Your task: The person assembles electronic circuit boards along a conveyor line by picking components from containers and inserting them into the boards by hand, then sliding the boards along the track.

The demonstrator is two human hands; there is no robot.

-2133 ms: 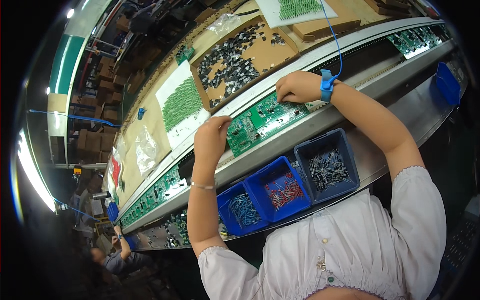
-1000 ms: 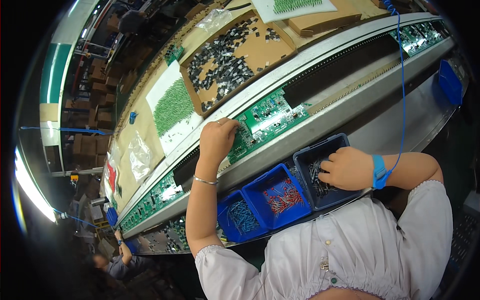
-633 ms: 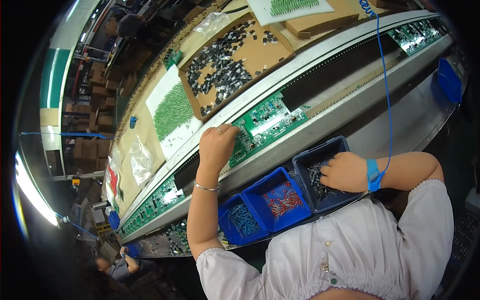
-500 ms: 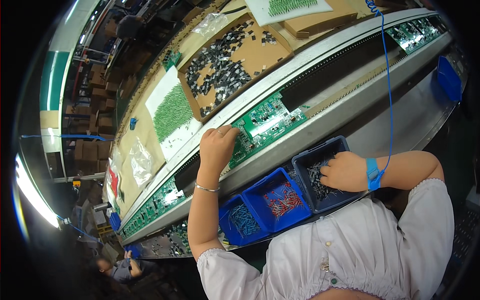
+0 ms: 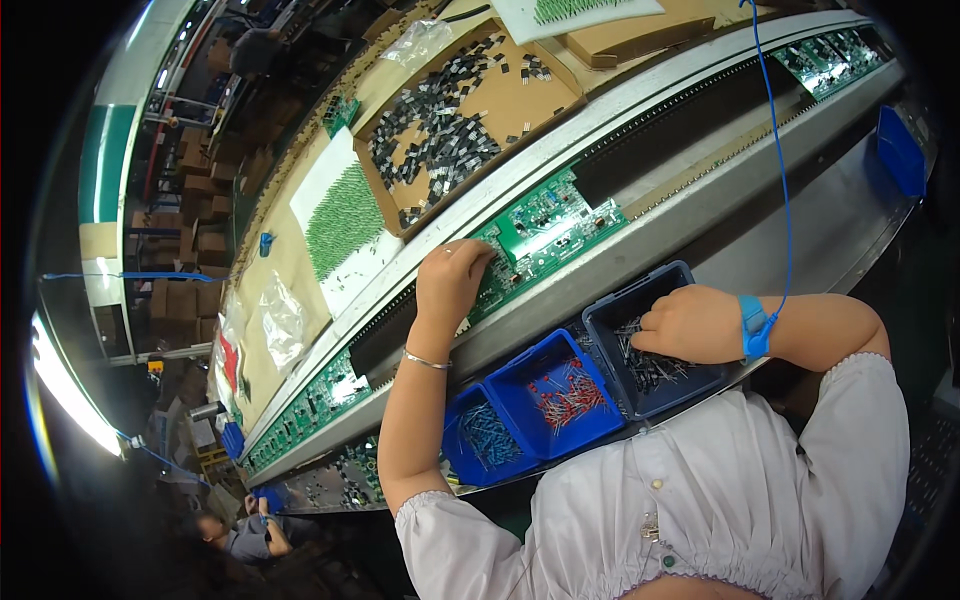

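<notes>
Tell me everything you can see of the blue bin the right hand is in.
The blue bin is an open-topped, rectangular plastic tray, the rightmost of three blue bins in a row at the near edge of the line. It sits level and holds a loose heap of small dark components with thin metal leads. The right hand reaches in from the right, fingers down among the parts. The middle bin adjoins its left wall.

Conveyor rail (image 5: 640,215) carries green circuit boards (image 5: 545,230) — blue bins (image 5: 560,395) alongside.

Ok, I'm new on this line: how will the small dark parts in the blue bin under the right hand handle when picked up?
The dark parts look tiny with thin leads, so probably light and bendable. They lie tangled in the blue bin, so the right hand may lift several together.
</notes>
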